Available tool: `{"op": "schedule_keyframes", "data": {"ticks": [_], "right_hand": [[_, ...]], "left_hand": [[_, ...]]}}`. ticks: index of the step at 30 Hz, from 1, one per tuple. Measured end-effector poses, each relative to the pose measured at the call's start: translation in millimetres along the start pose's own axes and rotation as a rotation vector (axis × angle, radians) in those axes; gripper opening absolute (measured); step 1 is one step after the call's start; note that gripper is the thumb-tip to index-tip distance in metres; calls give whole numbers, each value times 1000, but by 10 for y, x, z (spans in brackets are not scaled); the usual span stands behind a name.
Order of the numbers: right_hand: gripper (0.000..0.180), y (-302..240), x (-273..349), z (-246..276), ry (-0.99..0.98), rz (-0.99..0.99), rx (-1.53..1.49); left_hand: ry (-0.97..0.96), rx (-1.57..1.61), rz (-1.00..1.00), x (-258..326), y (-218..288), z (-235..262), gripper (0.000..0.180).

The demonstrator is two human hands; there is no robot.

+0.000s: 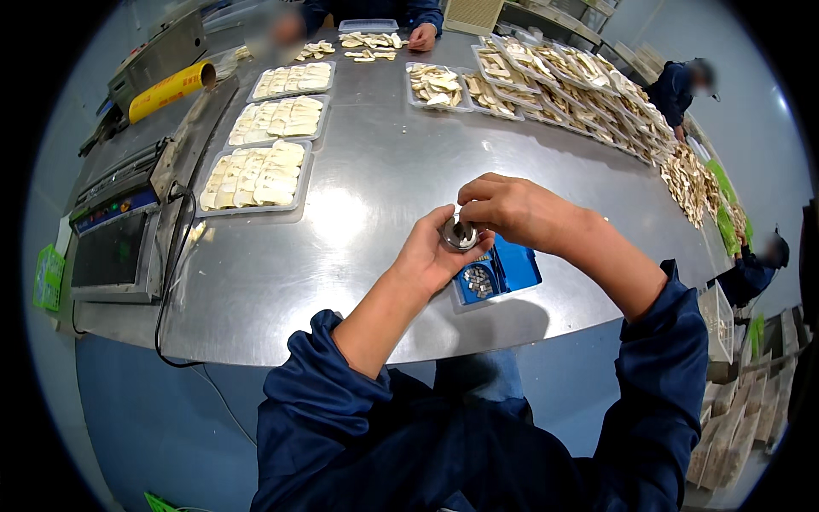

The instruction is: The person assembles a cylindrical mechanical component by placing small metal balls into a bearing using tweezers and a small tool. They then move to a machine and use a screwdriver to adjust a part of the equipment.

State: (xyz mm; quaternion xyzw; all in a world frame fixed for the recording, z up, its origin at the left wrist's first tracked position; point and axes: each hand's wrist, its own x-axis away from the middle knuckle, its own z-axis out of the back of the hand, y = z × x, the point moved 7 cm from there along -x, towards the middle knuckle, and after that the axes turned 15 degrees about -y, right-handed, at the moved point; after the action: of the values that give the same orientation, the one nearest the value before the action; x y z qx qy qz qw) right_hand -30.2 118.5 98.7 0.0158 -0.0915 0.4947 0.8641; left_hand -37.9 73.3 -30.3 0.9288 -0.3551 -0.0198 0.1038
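My left hand (429,252) is wrapped round a small round container (459,236) with a shiny rim and something dark inside. Over its mouth, my right hand (510,207) has its fingertips pinched together; what they hold, if anything, is hidden. Just below both hands, a blue plastic box (517,266) lies with its lid up on the steel table (367,290). Several small silvery metal pieces (478,280) fill one compartment of the box. My left hand partly covers the box's upper left side.
Three trays of pale sliced mushrooms (258,177) line the left. Beyond them are a scale (115,256), its black cable (175,264) and a yellow roll (171,92). Stacked trays of dried slices (580,94) stand back right, beside a loose heap (689,183). Co-workers (418,17) are around the table.
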Motion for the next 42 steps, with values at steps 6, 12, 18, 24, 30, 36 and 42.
{"op": "schedule_keyframes", "data": {"ticks": [6, 12, 18, 24, 30, 36, 42], "right_hand": [[16, 43, -3, -30, 41, -42, 16], [17, 31, -12, -39, 57, -57, 70], [12, 13, -16, -27, 47, -109, 62], [9, 104, -50, -138, 23, -381, -74], [15, 108, -25, -163, 41, -231, -85], [21, 18, 17, -131, -29, -10, 31], [23, -60, 96, -49, 81, 91, 66]], "left_hand": [[-3, 14, 17, -12, 4, 45, 30], [17, -8, 10, 5, 11, 22, 32], [45, 4, 1, -13, 10, 70, 29], [36, -41, -30, -31, 14, 98, 26], [-12, -46, -1, -31, 6, 87, 25], [84, 10, 57, -12, -31, 100, 30], [-20, -42, 71, 16, -17, -22, 33]]}}
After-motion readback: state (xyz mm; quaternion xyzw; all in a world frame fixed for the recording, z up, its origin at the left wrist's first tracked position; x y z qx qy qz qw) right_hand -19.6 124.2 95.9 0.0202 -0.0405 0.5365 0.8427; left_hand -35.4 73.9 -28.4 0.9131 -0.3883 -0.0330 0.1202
